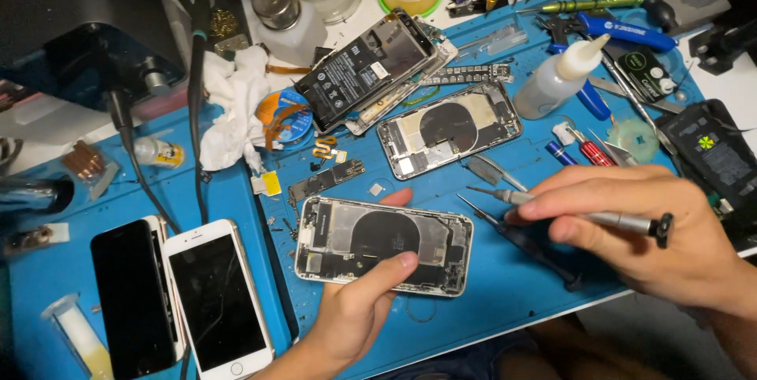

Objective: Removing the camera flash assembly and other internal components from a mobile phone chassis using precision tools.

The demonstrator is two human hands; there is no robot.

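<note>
Left hand (359, 301): closed on the opened phone chassis (384, 245), thumb on its lower edge, flat on the blue mat (489, 285). Right hand (639, 226): fingers pinched round a slim metal screwdriver (583, 217), beside black tweezers (516, 238). Second open chassis (448, 128) lies above.

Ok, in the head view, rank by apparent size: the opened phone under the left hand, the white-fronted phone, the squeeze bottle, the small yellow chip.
1. Opened phone and white-fronted phone: alike, unranked.
2. Squeeze bottle.
3. Yellow chip.
</note>
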